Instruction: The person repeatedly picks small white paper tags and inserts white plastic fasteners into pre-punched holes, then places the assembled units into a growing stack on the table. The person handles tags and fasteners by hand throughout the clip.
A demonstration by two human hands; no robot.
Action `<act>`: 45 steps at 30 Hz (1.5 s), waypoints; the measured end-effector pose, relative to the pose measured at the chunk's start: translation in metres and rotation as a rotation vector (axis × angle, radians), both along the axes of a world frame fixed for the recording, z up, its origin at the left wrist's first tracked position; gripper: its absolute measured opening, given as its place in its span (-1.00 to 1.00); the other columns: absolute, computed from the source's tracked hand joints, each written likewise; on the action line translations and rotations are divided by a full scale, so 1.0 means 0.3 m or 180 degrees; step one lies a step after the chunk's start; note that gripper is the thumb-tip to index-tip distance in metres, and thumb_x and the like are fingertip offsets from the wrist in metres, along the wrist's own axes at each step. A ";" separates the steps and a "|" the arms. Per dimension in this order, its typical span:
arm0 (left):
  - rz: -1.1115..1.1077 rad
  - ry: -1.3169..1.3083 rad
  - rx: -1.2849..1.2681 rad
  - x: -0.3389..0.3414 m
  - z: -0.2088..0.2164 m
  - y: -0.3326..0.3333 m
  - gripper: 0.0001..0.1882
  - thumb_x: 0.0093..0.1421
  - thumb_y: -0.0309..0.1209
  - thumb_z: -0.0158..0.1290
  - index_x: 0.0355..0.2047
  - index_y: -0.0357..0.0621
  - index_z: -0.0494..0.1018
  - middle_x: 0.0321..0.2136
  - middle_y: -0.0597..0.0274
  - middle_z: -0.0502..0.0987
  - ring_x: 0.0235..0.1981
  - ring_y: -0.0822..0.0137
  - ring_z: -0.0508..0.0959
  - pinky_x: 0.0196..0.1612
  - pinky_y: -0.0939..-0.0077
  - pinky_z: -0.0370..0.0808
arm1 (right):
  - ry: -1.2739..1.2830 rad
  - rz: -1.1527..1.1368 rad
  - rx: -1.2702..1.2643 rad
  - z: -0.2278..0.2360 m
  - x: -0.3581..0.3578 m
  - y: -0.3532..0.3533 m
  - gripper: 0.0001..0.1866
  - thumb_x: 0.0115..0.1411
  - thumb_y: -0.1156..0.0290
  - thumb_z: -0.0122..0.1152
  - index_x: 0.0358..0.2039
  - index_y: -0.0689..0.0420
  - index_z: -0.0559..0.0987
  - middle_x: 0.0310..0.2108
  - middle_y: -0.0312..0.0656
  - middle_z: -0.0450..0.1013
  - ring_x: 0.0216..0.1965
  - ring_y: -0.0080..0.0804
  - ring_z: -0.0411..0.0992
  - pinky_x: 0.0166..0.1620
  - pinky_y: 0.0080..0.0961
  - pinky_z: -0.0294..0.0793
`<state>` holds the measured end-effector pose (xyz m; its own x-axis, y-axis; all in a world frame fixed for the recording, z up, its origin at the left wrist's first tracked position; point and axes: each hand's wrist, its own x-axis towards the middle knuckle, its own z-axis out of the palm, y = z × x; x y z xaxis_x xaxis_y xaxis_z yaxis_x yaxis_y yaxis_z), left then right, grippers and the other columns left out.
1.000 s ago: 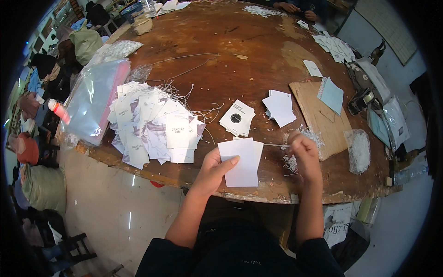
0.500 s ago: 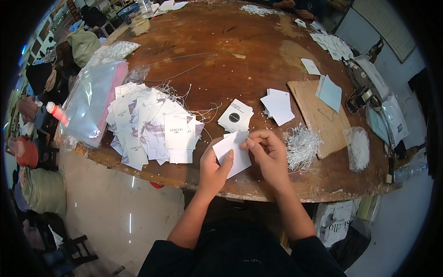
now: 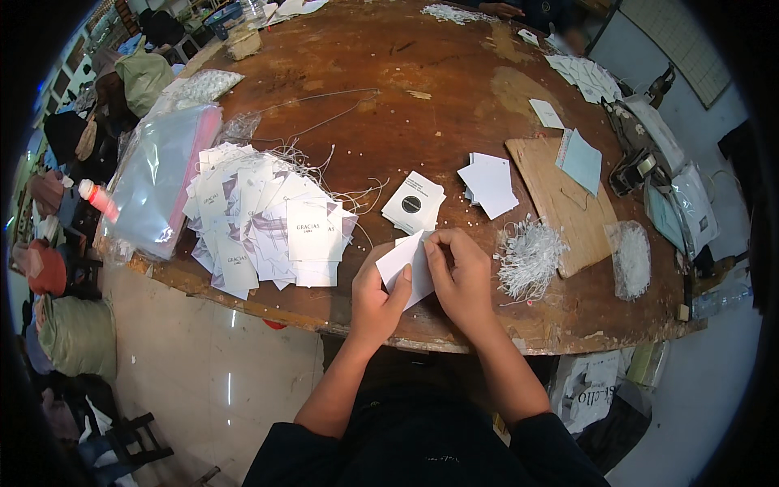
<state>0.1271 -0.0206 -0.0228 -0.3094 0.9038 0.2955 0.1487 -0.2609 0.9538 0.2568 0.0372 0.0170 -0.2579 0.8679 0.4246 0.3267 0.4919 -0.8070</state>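
In front of my chest, at the table's near edge, my left hand (image 3: 377, 296) grips white hang tags (image 3: 394, 263), its thumb lying across their face. My right hand (image 3: 461, 274) pinches the right side of the same tags, which look creased or fanned apart there. Whether its fingertips also hold a string is hidden. Just beyond lies a stack of printed tags with a black circle (image 3: 412, 204). Right of it sits a stack of plain white tags (image 3: 492, 187). A bundle of white tag strings (image 3: 529, 258) lies beside my right hand.
Left of my hands spreads a heap of strung tags (image 3: 256, 215). Farther left are clear plastic bags (image 3: 154, 183) and a red-and-white bottle (image 3: 99, 200). On the right lie a wooden board (image 3: 560, 211) and a bagged string bundle (image 3: 630, 260). Another person's hand (image 3: 503, 10) shows at the far side.
My right hand has shifted slightly left and closed farther over the tags' right side, covering more of them. My left hand keeps its hold.
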 end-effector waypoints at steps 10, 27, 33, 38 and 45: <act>0.0461 0.1568 0.0816 0.012 0.019 -0.007 -0.57 0.01 -0.55 0.20 -0.04 -0.15 0.51 -0.14 0.19 0.56 -0.22 0.08 0.58 -0.17 0.27 0.56 | 0.0493 0.0362 -0.0990 0.004 0.026 0.013 -0.91 0.28 0.50 0.17 -0.32 0.26 0.51 -0.49 -0.19 0.46 -0.47 -0.38 0.45 -0.37 -0.45 0.42; 0.1426 0.3779 0.0987 -0.182 0.071 -0.015 -0.68 -0.04 -0.53 0.18 -0.22 0.04 0.65 -0.21 0.44 0.57 -0.29 0.25 0.46 -0.19 0.36 0.42 | 0.0333 -0.0468 -0.0933 0.033 0.172 0.227 -0.73 0.24 0.35 0.25 -0.50 0.30 0.57 -0.63 -0.28 0.46 -0.55 -0.64 0.33 -0.44 -0.58 0.32; 0.2025 0.4126 -0.0704 -0.356 0.091 0.058 -0.65 0.05 -0.41 0.22 -0.09 0.01 0.61 -0.04 0.36 0.50 -0.09 0.19 0.46 -0.06 0.26 0.39 | -0.0690 -0.1066 -0.0042 0.004 0.221 0.293 -0.71 0.18 0.28 0.32 -0.30 0.29 0.63 -0.38 -0.03 0.56 -0.35 -0.17 0.50 -0.25 -0.31 0.45; 0.2049 0.3977 -0.0430 -0.283 0.122 0.102 -0.58 0.08 -0.15 0.27 -0.11 -0.10 0.60 -0.04 0.22 0.51 -0.06 0.07 0.46 0.01 0.18 0.38 | -0.1767 -0.1493 0.0574 -0.044 0.234 0.294 -0.60 0.07 0.18 0.42 -0.20 0.22 0.65 -0.11 0.00 0.52 -0.08 -0.03 0.45 -0.07 -0.20 0.45; 0.0781 0.3399 -0.0452 -0.062 0.104 0.261 -0.51 0.08 -0.12 0.28 -0.12 -0.25 0.58 -0.06 0.09 0.53 -0.06 0.07 0.51 -0.04 0.20 0.48 | -0.2106 -0.1468 0.0502 -0.080 0.236 0.289 -0.52 0.02 0.11 0.45 -0.14 0.17 0.65 -0.03 0.00 0.49 0.00 -0.01 0.41 0.01 -0.12 0.40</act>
<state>0.1084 0.0578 0.0083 -0.1326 0.8997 0.4158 0.9464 -0.0097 0.3228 0.3276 0.1238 -0.0071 -0.1299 0.8907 0.4357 0.9078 0.2835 -0.3090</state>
